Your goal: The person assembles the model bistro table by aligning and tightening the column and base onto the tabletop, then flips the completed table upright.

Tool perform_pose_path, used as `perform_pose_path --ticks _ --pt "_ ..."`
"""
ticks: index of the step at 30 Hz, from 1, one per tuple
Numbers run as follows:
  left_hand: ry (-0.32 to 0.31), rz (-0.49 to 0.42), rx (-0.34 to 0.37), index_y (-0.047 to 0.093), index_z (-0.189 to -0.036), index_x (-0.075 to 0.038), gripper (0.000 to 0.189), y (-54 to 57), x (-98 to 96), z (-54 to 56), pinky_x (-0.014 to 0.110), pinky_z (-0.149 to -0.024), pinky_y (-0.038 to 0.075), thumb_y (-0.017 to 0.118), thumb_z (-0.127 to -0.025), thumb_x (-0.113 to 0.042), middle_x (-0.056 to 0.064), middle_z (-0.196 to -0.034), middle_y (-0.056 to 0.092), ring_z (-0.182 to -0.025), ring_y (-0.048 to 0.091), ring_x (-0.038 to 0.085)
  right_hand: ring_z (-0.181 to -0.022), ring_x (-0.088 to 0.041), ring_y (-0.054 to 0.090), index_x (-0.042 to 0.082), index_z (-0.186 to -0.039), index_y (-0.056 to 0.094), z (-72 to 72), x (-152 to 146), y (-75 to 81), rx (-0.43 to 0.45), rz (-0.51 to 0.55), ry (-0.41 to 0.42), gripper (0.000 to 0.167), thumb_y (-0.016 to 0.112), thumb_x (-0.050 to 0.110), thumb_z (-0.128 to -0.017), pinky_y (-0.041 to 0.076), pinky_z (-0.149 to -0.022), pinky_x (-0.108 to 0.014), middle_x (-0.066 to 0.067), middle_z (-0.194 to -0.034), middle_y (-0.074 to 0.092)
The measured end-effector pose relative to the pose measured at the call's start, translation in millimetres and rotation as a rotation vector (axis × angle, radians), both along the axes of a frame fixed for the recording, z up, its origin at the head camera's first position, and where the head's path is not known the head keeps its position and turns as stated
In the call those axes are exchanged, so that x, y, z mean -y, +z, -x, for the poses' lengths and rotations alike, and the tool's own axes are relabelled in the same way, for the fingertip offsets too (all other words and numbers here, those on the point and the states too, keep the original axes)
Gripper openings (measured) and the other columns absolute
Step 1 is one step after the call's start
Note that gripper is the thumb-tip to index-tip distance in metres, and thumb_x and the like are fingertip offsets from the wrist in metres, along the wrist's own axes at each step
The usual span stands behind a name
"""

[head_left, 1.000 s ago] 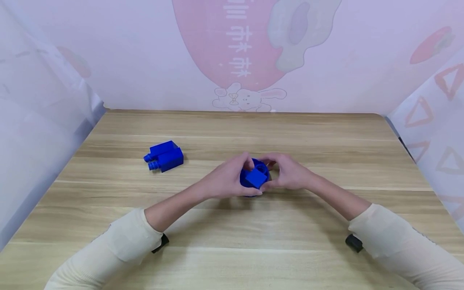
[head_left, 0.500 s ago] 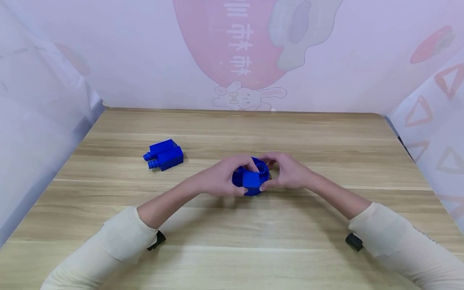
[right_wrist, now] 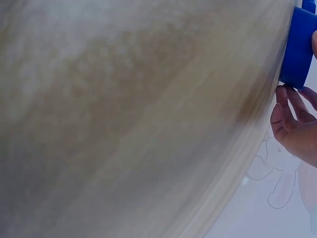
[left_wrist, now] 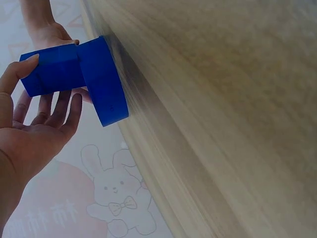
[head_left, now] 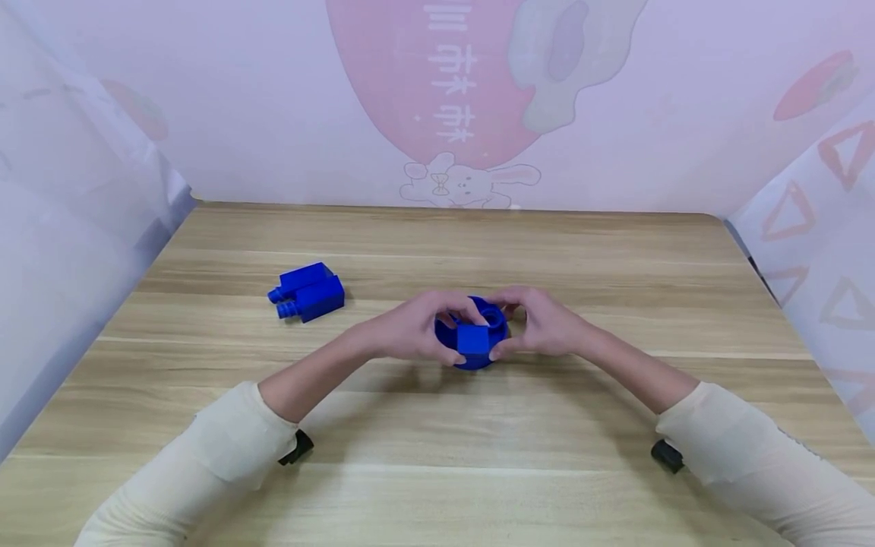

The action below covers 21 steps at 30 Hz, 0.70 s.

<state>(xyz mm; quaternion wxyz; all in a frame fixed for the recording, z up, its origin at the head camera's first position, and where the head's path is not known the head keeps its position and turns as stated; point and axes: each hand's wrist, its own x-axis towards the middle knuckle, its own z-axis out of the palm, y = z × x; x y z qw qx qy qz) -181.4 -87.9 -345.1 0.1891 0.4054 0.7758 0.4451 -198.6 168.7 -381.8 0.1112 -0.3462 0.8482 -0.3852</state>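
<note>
The left hand point(head_left: 410, 330) has its thumb and fingers closed around a blue square block point(left_wrist: 52, 70) just below the middle of the head view. The block stands upright in a round blue base point(left_wrist: 105, 84); how deep it sits cannot be told. The right hand point(head_left: 545, 327) grips the base's rim between thumb and fingers from the right. A ring-shaped socket point(head_left: 491, 315) shows inside the base, near the left fingertips. The base rests on the wood-grain table point(head_left: 437, 486). Left of centre in the frame, well apart from the hands, two blue blocks point(head_left: 321, 299) lie side by side, their threaded ends pointing left. Cream sleeves point(head_left: 738, 441) fill the lower corners, and a printed rabbit point(head_left: 468, 186) decorates the backdrop at upper centre.
</note>
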Motion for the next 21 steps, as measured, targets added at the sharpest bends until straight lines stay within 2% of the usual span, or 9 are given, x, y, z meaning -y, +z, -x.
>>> perform_pose_path --ticks 14,21 --pt "-0.011 -0.029 0.098 0.068 -0.118 0.001 0.043 -2.3 0.3 3.1 0.04 -0.098 0.053 0.081 -0.077 -0.002 0.01 -0.117 0.072 -0.111 0.06 0.025 -0.103 -0.026 0.064 -0.009 -0.134 0.063 -1.9 0.6 0.6 -0.027 -0.022 -0.017 0.076 0.097 0.021 -0.073 0.054 -0.096 -0.047 -0.013 -0.12 0.071" --pt "0.008 0.008 0.034 0.069 -0.12 0.001 0.044 -1.8 0.3 0.5 0.039 -0.097 0.055 0.083 -0.079 -0.004 0.013 -0.122 0.071 -0.115 0.06 0.027 -0.106 -0.029 0.065 -0.008 -0.134 0.062 -2.6 0.0 2.5 -0.005 -0.026 -0.013 0.076 0.097 0.021 -0.073 0.054 -0.097 -0.048 -0.016 -0.126 0.07"
